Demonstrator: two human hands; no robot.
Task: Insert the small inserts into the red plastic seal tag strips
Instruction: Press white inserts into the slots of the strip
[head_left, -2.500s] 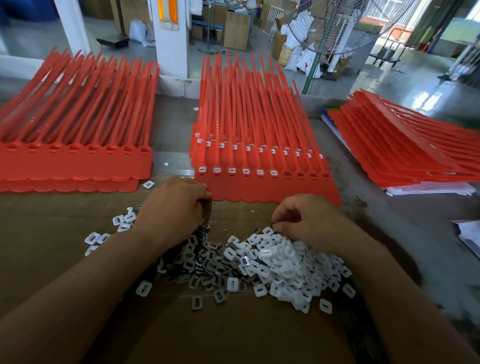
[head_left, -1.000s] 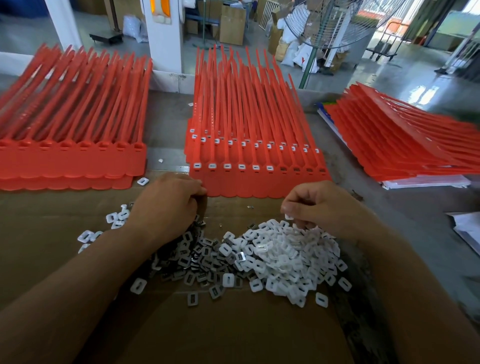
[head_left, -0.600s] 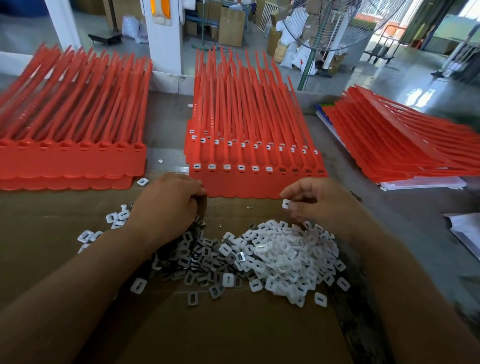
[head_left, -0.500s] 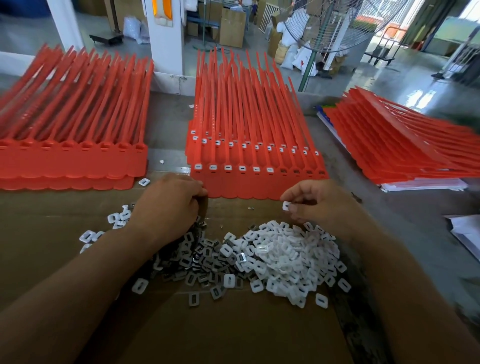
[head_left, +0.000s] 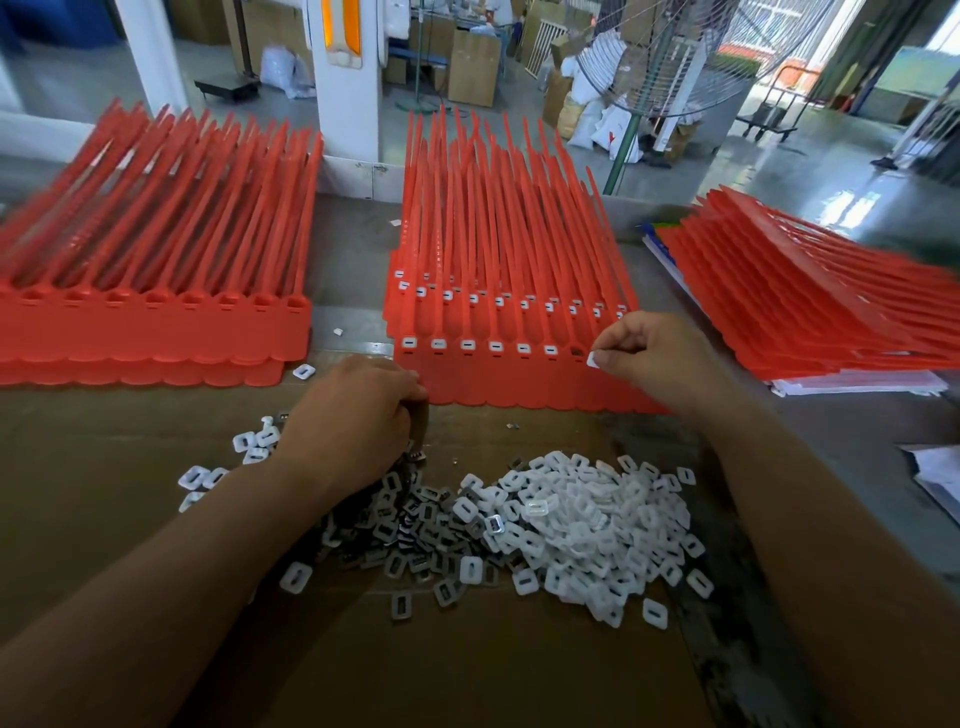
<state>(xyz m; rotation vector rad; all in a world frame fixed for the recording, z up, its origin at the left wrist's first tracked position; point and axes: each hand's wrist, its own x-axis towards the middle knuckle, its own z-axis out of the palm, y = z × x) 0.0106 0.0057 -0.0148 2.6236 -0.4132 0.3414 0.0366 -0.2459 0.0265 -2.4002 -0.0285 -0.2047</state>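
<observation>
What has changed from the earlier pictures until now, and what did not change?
The right hand pinched one white insert out of the pile of inserts and carried it forward to the front row of the middle red strip stack. The left hand stayed by the pile; nothing else moved.

Bright daylight comes in from the back right and makes a shiny white patch on the floor (head_left: 852, 202). The cardboard (head_left: 104, 467) up front is dimmer. The edges look bent and blurry.
</observation>
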